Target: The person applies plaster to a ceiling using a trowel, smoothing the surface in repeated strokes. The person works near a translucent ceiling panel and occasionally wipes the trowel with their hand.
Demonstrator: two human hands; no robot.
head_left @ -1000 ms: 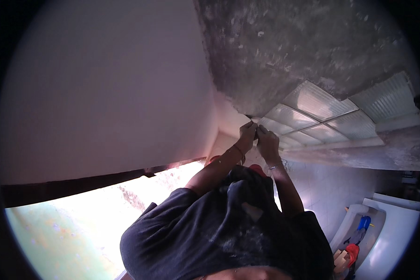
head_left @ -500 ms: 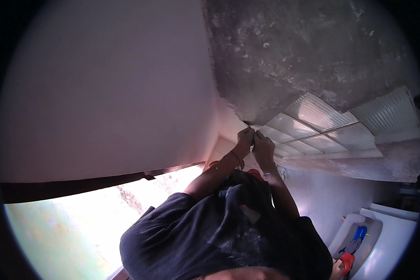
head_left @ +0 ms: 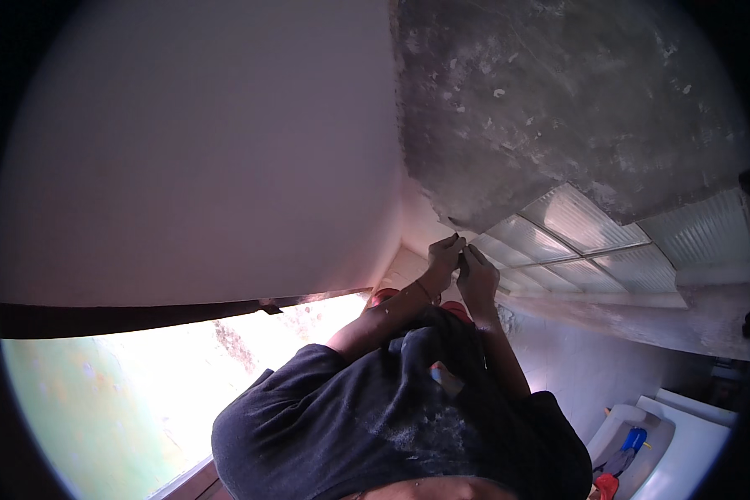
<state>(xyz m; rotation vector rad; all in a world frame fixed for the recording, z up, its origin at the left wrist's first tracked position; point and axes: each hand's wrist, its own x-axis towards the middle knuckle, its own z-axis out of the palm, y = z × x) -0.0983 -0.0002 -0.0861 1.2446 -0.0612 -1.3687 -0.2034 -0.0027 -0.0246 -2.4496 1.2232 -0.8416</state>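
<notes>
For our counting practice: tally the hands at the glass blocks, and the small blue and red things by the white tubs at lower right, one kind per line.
Hands at the glass blocks: 2 (left hand, right hand)
Blue thing in a white tub: 1
Red thing: 1
Total: 4

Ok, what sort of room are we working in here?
Probably a bathroom under repair: a white bathtub at lower right, a glass-block window, and a rough grey cement patch where both hands work.
</notes>
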